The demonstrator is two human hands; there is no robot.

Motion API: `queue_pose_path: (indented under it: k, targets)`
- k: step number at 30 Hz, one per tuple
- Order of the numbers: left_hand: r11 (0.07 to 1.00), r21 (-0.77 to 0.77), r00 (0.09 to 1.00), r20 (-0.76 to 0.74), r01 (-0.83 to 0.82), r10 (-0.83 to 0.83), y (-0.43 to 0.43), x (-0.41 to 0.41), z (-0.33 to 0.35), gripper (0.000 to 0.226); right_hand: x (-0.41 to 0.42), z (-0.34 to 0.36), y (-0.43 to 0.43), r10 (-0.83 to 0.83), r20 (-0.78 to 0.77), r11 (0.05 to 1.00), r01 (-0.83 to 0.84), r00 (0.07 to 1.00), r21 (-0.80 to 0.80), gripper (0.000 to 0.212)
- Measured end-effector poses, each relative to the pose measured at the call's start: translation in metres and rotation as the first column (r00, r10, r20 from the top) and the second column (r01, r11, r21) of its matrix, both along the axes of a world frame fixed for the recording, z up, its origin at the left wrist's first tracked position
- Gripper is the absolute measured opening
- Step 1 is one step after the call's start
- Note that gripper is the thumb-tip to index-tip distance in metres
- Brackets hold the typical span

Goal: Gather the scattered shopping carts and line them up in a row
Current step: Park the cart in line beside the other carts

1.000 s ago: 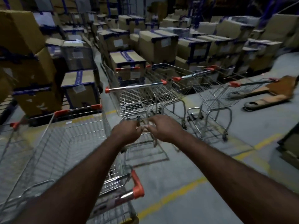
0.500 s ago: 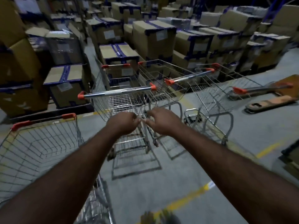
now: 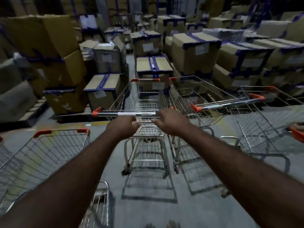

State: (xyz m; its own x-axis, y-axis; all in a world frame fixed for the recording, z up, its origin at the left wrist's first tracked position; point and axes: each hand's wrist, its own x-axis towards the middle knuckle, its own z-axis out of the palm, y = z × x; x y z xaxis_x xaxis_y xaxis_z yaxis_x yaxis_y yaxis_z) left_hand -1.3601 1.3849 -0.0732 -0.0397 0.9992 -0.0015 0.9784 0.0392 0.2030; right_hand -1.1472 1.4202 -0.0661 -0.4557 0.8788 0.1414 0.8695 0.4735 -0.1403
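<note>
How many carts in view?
4. Centre cart, held at its rear by left hand and right hand; second cart just right of it; third cart at far right edge; fourth cart lower left. More may be cut off at left edge.

Right edge cuts off the far cart (image 3: 263,125); box labels (image 3: 199,48) unreadable.

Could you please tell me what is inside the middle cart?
Only bare wire shows inside the cart; the left hand and right hand cover part of its near end.
</note>
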Motion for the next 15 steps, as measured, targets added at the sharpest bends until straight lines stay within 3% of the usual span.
queue_pose_path:
  k: [6, 10, 15]
  targets:
    - [1.000, 0.018, 1.000, 0.009, -0.015, 0.015, 0.068, -0.028, -0.012, 0.045, -0.021, -0.019, 0.068, 0.045, 0.041, 0.998, -0.042, 0.998, -0.054, 0.059]
    - [1.000, 0.008, 0.999, -0.041, -0.004, 0.004, 0.124, -0.048, -0.029, 0.059, -0.032, -0.034, 0.121, 0.002, 0.061, 0.993, 0.005, 0.998, -0.118, 0.064]
    - [0.990, -0.140, 0.988, -0.156, -0.022, 0.000, 0.175, -0.078, -0.061, 0.070, -0.055, -0.065, 0.169, -0.024, 0.035, 0.971, 0.031, 0.999, -0.237, 0.061]
